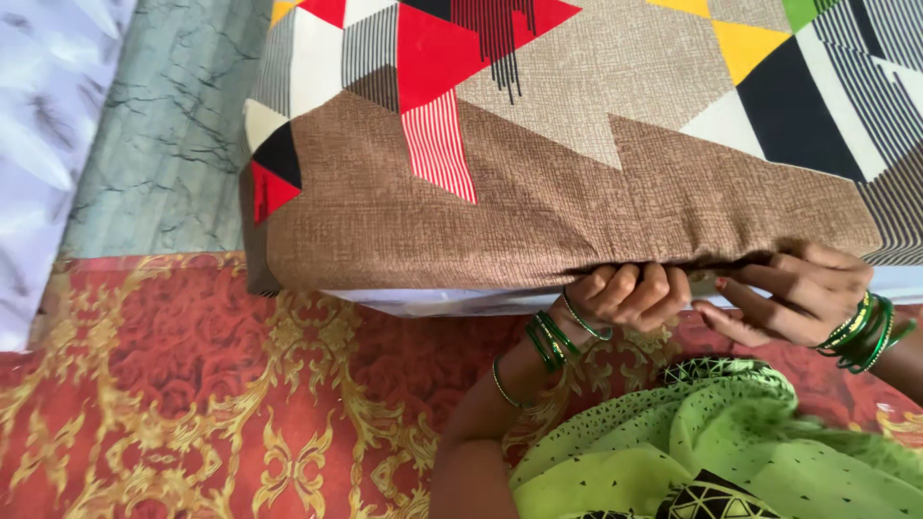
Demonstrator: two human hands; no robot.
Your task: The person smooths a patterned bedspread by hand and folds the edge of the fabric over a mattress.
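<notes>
A mattress under a brown bedsheet [500, 207] with red, yellow, black and white triangles fills the upper frame. My left hand [630, 296], with green bangles at the wrist, curls its fingers over the sheet's lower edge and grips it under the mattress side. Just to its right, my right hand [793, 293], also bangled, pinches the same sheet edge with fingers pointing left. A strip of white mattress [433, 300] shows below the sheet's hem.
A red carpet with a gold floral pattern [192, 384] covers the floor below. Grey marbled floor [163, 135] lies at upper left beside a pale lilac cloth [38, 115]. Green patterned clothing [711, 442] drapes at lower right.
</notes>
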